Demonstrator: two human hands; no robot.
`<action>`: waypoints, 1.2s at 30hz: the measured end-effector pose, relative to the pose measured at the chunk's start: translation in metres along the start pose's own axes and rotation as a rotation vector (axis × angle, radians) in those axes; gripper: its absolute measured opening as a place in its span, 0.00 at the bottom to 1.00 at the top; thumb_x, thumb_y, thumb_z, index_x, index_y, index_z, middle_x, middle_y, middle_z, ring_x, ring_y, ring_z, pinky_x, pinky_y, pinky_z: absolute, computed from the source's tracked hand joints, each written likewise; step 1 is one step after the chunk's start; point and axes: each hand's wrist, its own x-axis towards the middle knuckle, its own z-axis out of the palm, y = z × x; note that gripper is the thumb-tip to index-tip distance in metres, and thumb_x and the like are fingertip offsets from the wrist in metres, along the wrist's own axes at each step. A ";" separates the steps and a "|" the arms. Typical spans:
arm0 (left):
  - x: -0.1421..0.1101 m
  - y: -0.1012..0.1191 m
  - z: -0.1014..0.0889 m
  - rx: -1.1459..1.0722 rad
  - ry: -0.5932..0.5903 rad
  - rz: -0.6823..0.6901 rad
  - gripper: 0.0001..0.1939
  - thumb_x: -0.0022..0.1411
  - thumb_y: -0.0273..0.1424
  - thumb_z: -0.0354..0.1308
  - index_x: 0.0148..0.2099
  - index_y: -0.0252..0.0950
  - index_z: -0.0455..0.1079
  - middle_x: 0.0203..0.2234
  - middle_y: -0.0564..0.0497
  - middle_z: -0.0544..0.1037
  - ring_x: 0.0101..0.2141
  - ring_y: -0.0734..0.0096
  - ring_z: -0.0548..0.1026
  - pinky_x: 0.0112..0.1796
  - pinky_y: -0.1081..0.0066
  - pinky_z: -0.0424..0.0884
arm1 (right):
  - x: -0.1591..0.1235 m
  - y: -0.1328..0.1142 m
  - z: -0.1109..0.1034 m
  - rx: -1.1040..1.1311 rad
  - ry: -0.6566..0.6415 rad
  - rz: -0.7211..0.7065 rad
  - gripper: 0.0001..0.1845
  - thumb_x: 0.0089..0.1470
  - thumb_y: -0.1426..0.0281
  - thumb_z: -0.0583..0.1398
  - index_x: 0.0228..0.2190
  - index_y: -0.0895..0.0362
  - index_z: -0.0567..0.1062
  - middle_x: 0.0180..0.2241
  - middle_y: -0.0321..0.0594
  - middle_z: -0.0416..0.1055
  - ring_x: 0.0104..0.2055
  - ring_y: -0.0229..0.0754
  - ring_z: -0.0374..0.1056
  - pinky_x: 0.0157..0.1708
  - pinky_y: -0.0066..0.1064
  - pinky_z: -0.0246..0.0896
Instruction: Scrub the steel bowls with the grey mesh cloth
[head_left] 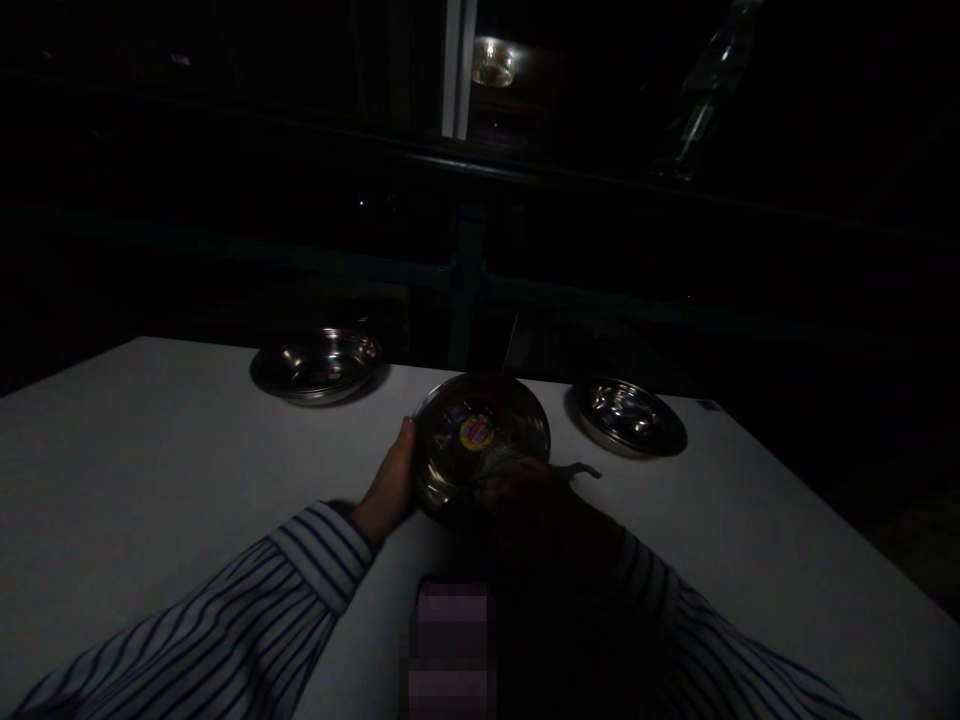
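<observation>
A shiny steel bowl (480, 430) with a round pink and yellow sticker inside stands tilted toward me at the middle of the white table (150, 450). My left hand (390, 485) grips its left rim, thumb over the edge. My right hand (525, 490) lies in shadow at the bowl's lower right, fingers closed on a small grey pad or cloth (501, 460) pressed against the inside of the bowl. Both sleeves are white with blue stripes.
Two more steel bowls rest on the table: one at the back left (316, 365), one at the back right (628, 415). Behind the table the room is very dark, with a dim frame and a bright reflection high up.
</observation>
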 end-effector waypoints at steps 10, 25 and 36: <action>-0.004 0.003 0.004 0.003 -0.033 -0.037 0.32 0.54 0.54 0.48 0.49 0.34 0.70 0.43 0.45 0.77 0.51 0.55 0.68 0.55 0.59 0.56 | 0.014 -0.024 0.002 0.143 0.121 0.003 0.10 0.57 0.68 0.52 0.37 0.59 0.70 0.38 0.45 0.71 0.39 0.42 0.67 0.36 0.33 0.61; 0.001 0.000 -0.001 0.027 -0.054 -0.060 0.34 0.52 0.56 0.47 0.49 0.35 0.70 0.41 0.45 0.78 0.51 0.52 0.67 0.55 0.56 0.55 | 0.013 -0.006 0.023 0.113 0.148 -0.129 0.13 0.57 0.72 0.51 0.44 0.58 0.68 0.48 0.44 0.68 0.47 0.42 0.63 0.43 0.34 0.60; 0.005 -0.005 -0.009 0.049 -0.053 -0.011 0.33 0.54 0.54 0.46 0.50 0.34 0.69 0.43 0.44 0.77 0.50 0.52 0.69 0.53 0.55 0.57 | -0.006 0.002 -0.008 0.009 -0.138 0.055 0.12 0.53 0.69 0.55 0.39 0.57 0.74 0.41 0.43 0.73 0.47 0.51 0.64 0.43 0.45 0.58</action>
